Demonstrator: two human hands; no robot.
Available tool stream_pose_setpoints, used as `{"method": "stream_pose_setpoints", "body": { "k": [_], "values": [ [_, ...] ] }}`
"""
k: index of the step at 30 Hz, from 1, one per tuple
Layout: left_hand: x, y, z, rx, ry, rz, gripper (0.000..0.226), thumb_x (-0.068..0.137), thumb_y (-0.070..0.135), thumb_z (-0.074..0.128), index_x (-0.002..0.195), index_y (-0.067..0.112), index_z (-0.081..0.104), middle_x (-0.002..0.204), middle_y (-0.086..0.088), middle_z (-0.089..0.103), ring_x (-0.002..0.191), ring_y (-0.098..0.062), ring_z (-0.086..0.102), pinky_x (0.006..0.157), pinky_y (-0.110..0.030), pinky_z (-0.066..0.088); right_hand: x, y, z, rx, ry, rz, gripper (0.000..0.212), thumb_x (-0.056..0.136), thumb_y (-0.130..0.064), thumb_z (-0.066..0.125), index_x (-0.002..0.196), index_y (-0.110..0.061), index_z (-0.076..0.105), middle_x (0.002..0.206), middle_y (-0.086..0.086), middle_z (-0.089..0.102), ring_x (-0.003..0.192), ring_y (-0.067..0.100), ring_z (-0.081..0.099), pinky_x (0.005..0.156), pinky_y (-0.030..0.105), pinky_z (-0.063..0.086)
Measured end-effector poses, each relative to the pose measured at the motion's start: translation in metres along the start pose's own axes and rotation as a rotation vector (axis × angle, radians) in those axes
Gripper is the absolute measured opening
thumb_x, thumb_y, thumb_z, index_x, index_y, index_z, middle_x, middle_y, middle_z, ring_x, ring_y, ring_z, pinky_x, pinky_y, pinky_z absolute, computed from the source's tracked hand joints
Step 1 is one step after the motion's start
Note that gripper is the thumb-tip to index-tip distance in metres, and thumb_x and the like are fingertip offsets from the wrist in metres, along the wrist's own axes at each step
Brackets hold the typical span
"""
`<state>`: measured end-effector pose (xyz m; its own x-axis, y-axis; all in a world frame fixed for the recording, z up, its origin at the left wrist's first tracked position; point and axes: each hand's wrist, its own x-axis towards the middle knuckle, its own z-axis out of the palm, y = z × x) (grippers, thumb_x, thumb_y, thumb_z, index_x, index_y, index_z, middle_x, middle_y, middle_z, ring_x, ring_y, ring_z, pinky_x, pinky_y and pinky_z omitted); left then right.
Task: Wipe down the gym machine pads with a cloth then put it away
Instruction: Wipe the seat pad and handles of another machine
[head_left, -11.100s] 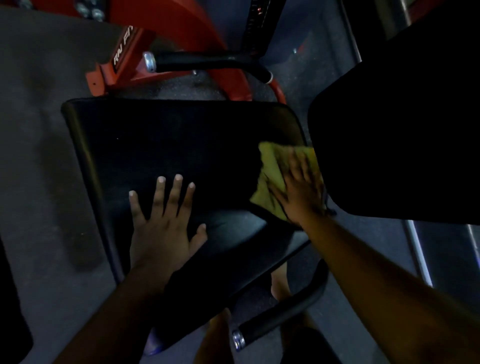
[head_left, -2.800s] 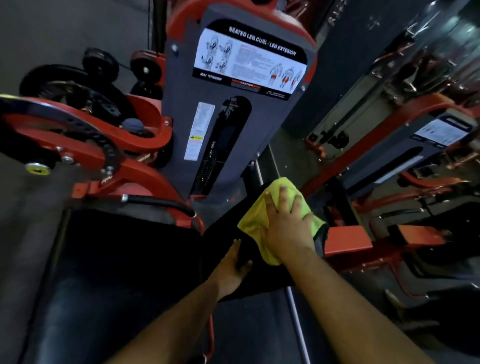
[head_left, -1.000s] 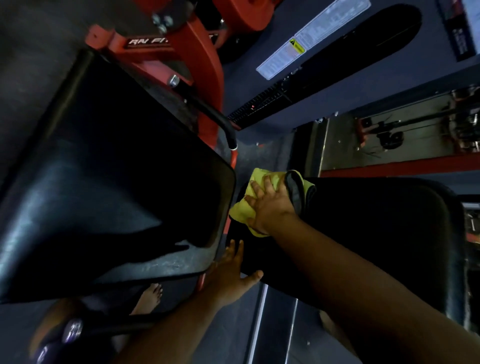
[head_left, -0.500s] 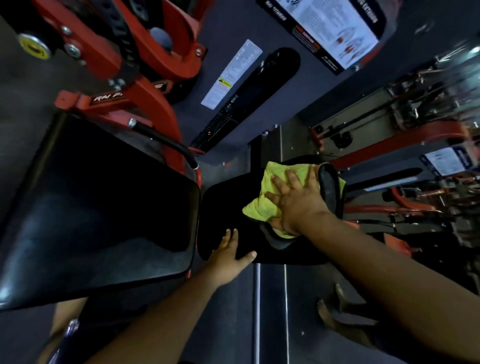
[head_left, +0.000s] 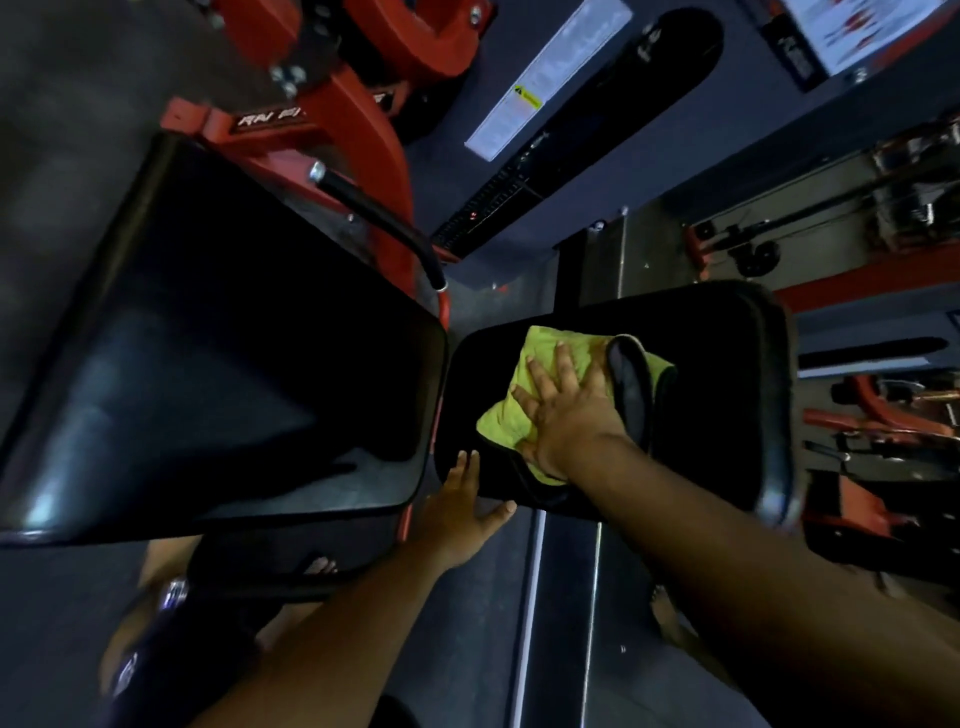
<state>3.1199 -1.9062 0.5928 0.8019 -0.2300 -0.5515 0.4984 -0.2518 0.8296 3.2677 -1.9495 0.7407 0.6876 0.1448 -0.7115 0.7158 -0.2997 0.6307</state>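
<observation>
A yellow-green cloth with a grey folded-over edge lies on the black back pad of the gym machine. My right hand presses flat on the cloth with its fingers spread. My left hand rests with straight fingers against the lower left edge of that same pad. The large black seat pad lies to the left, apart from both hands.
The red machine frame and a black handle bar stand behind the seat pad. The grey weight-stack cover rises at the back. More red equipment crowds the right side. Bare feet show on the dark floor below.
The view has swung and drawn closer. My right hand has slid the cloth slightly down and left across the back pad. My left hand stays at the pad's lower edge.
</observation>
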Motion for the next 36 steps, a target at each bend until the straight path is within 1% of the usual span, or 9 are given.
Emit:
{"method": "stream_pose_setpoints", "body": {
  "k": [6, 9, 12, 17, 19, 23, 31, 33, 36],
  "values": [
    [0.018, -0.051, 0.015, -0.020, 0.001, 0.021, 0.102, 0.092, 0.076, 0.045, 0.162, 0.027, -0.011, 0.170, 0.005, -0.015, 0.158, -0.016, 0.001, 0.127, -0.050, 0.010, 0.078, -0.072, 0.008, -0.012, -0.060, -0.066, 0.081, 0.100, -0.068, 0.026, 0.163, -0.028, -0.006, 0.168, 0.011, -0.022, 0.148, 0.053, -0.026, 0.115, 0.071, -0.006],
    [0.023, -0.076, 0.022, -0.014, -0.020, 0.025, 0.108, 0.083, 0.086, 0.040, 0.162, 0.030, -0.009, 0.171, 0.004, -0.008, 0.158, -0.016, 0.010, 0.126, -0.050, 0.017, 0.092, -0.096, 0.014, -0.014, -0.067, -0.095, 0.080, 0.099, -0.071, 0.020, 0.163, -0.029, -0.005, 0.169, 0.011, -0.020, 0.149, 0.052, -0.023, 0.116, 0.070, -0.007],
    [0.017, -0.089, 0.023, 0.154, -0.013, -0.016, 0.101, 0.089, 0.081, 0.035, 0.163, 0.025, -0.004, 0.172, 0.002, -0.004, 0.158, -0.020, 0.007, 0.127, -0.054, 0.011, 0.083, -0.110, 0.019, -0.024, -0.080, -0.161, 0.080, 0.098, -0.072, 0.019, 0.164, -0.030, 0.000, 0.170, 0.009, -0.015, 0.151, 0.050, -0.021, 0.117, 0.068, -0.007],
    [-0.009, -0.099, 0.013, 0.232, -0.016, -0.139, 0.105, 0.091, 0.079, 0.039, 0.163, 0.017, -0.004, 0.172, -0.004, -0.006, 0.159, -0.023, -0.001, 0.125, -0.055, 0.008, 0.023, -0.116, 0.031, -0.095, -0.103, -0.255, 0.080, 0.102, -0.052, 0.045, 0.164, -0.028, 0.000, 0.170, 0.010, -0.016, 0.154, 0.044, -0.016, 0.120, 0.064, 0.001],
    [-0.017, -0.088, 0.007, 0.225, -0.010, -0.128, 0.109, 0.088, 0.081, 0.042, 0.163, 0.018, -0.006, 0.172, -0.003, -0.008, 0.159, -0.022, -0.003, 0.125, -0.055, 0.006, -0.001, -0.103, 0.033, -0.109, -0.077, -0.228, 0.082, 0.102, -0.042, 0.053, 0.164, -0.027, 0.002, 0.170, 0.012, -0.015, 0.155, 0.043, -0.013, 0.121, 0.063, 0.005],
    [-0.024, -0.032, -0.010, 0.221, 0.029, -0.011, 0.114, 0.087, 0.076, 0.053, 0.163, 0.016, -0.008, 0.171, -0.002, -0.012, 0.158, -0.019, -0.005, 0.126, -0.053, 0.001, -0.049, -0.059, 0.030, -0.076, -0.029, -0.162, 0.076, 0.103, -0.036, 0.051, 0.164, -0.027, 0.006, 0.171, 0.011, -0.011, 0.156, 0.040, -0.011, 0.121, 0.065, 0.001],
    [-0.036, 0.072, -0.032, 0.338, -0.019, 0.173, 0.126, 0.080, 0.077, 0.063, 0.162, 0.017, -0.011, 0.170, 0.000, -0.019, 0.158, -0.017, -0.008, 0.126, -0.054, 0.000, -0.162, 0.028, 0.036, 0.149, 0.163, 0.135, 0.067, 0.106, -0.051, 0.035, 0.163, -0.030, 0.010, 0.171, 0.007, -0.012, 0.155, 0.037, -0.017, 0.110, 0.071, -0.021],
    [-0.036, 0.089, -0.027, 0.335, -0.022, 0.215, 0.125, 0.077, 0.079, 0.065, 0.163, 0.023, -0.007, 0.171, 0.000, -0.014, 0.158, -0.018, -0.005, 0.127, -0.055, 0.003, -0.183, 0.042, 0.036, 0.205, 0.205, 0.228, 0.075, 0.101, -0.061, 0.038, 0.163, -0.034, 0.005, 0.171, 0.003, -0.016, 0.155, 0.034, -0.020, 0.105, 0.078, -0.020],
    [-0.036, 0.107, -0.014, 0.314, 0.015, 0.294, 0.116, 0.073, 0.082, 0.062, 0.162, 0.033, 0.007, 0.171, 0.001, 0.007, 0.157, -0.021, 0.012, 0.126, -0.053, 0.012, -0.183, 0.056, 0.032, 0.284, 0.222, 0.277, 0.085, 0.094, -0.070, 0.043, 0.162, -0.038, 0.003, 0.170, -0.002, -0.020, 0.154, 0.032, -0.025, 0.106, 0.083, -0.007]
  ]
}}
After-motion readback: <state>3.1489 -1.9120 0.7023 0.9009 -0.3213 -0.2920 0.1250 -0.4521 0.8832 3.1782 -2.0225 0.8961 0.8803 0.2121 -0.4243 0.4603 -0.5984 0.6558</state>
